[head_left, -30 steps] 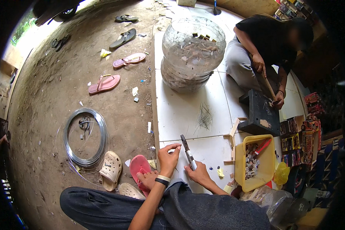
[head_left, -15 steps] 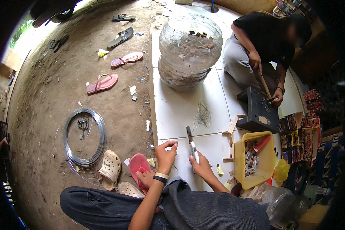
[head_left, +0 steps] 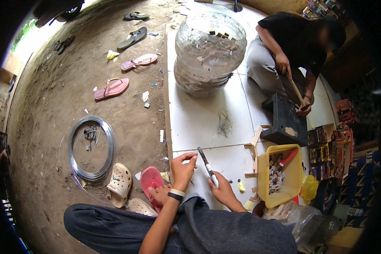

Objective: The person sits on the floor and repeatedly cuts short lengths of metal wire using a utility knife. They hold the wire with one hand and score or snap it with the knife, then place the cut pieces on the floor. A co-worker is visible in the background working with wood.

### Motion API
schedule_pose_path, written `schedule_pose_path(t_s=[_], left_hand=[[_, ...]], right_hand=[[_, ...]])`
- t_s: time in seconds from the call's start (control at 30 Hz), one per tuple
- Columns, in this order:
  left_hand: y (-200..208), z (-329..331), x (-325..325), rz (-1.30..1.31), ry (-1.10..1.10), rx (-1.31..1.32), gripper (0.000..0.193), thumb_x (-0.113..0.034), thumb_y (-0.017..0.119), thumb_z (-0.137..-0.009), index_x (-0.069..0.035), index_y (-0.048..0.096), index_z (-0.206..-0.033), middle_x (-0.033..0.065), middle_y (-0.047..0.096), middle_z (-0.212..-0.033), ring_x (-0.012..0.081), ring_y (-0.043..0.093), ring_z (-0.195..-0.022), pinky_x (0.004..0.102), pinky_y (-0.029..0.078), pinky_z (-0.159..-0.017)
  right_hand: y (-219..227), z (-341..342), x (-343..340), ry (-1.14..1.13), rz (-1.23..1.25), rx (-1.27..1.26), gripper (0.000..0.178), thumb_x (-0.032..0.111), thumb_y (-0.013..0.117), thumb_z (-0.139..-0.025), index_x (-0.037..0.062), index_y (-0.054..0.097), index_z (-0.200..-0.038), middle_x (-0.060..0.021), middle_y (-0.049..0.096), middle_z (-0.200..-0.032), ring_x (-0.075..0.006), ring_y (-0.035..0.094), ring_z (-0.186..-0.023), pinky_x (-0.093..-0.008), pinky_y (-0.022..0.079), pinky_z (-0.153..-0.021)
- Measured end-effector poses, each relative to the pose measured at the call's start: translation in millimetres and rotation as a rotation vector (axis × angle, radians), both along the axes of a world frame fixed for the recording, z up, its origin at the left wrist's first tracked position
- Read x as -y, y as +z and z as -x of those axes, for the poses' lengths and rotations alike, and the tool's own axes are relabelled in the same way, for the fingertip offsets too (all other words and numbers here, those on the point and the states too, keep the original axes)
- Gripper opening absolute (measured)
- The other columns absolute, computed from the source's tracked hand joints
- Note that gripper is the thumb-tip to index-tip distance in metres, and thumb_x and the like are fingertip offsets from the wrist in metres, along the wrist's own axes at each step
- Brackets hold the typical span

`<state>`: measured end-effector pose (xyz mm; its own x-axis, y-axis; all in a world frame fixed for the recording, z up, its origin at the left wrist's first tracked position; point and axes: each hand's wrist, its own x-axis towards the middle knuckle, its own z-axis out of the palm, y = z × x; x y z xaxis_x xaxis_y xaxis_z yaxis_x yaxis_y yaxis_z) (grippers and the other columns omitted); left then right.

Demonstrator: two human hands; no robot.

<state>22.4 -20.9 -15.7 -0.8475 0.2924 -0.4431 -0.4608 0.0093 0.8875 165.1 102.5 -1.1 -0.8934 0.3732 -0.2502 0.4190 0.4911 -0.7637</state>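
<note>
My left hand [head_left: 183, 174] is raised with thumb and fingers pinched together. What it grips, if anything, is too thin to make out. My right hand [head_left: 225, 191] is closed around the white handle of a slim tool with a dark head [head_left: 206, 162]. The tool's head tilts up and left, close to my left fingertips; its exact kind does not show. Beyond both hands, a loose pile of thin wire pieces [head_left: 223, 126] lies on the white tiles [head_left: 190, 120].
Left on the dirt lies a wire coil [head_left: 75, 156], with sandals [head_left: 112, 89] and clogs [head_left: 119, 186] around. A clear plastic tub [head_left: 207, 80] of scraps stands ahead. At right are a yellow bin [head_left: 264, 173], a wooden frame [head_left: 255, 148] and a person hammering at a black block [head_left: 283, 120].
The tool in my right hand has tipped left, bringing its head nearer my left fingertips. My left hand stays pinched. The other person's hammer has shifted slightly.
</note>
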Motion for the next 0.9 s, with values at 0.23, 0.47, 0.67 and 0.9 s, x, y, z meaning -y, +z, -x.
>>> schedule_pose_path(t_s=[0.23,0.47,0.67,0.9], left_hand=[[-1,2,2,0.089,-0.074,-0.09,0.014,-0.009,0.073,-0.091,0.001,0.078,-0.099,0.0031,0.073,-0.082,0.0067,0.062,-0.065,0.0219,0.047,-0.055],[-4,-1,1,0.144,-0.084,-0.24,0.015,-0.007,0.072,-0.09,0.003,0.078,-0.1,0.003,0.075,-0.085,0.0054,0.061,-0.071,0.0231,0.052,-0.065],[-5,1,1,0.122,-0.082,-0.23,0.015,-0.008,0.072,-0.091,0.003,0.077,-0.1,0.0004,0.072,-0.082,0.0037,0.056,-0.068,0.0211,0.047,-0.06],[-6,2,1,0.08,-0.071,-0.209,0.015,-0.008,0.072,-0.092,0.004,0.077,-0.1,-0.0011,0.068,-0.079,0.003,0.052,-0.065,0.0207,0.042,-0.055]], right_hand=[[-16,22,-11,-0.177,0.004,0.035,0.03,0.021,0.06,-0.101,0.002,0.062,-0.123,-0.0155,0.069,-0.087,-0.0273,0.068,-0.081,-0.0395,0.052,-0.077],[-9,30,-9,-0.158,0.036,0.004,0.035,0.023,0.06,-0.102,0.0015,0.057,-0.128,-0.0157,0.069,-0.087,-0.0276,0.068,-0.081,-0.0397,0.053,-0.078],[7,28,4,-0.128,0.076,0.021,0.038,0.016,0.061,-0.1,0.0005,0.055,-0.133,-0.0261,0.065,-0.121,-0.0428,0.063,-0.115,-0.0451,0.048,-0.099],[6,26,6,-0.109,0.057,-0.013,0.036,0.016,0.061,-0.1,0.0008,0.054,-0.132,-0.0259,0.064,-0.118,-0.0427,0.063,-0.112,-0.0457,0.049,-0.097]])
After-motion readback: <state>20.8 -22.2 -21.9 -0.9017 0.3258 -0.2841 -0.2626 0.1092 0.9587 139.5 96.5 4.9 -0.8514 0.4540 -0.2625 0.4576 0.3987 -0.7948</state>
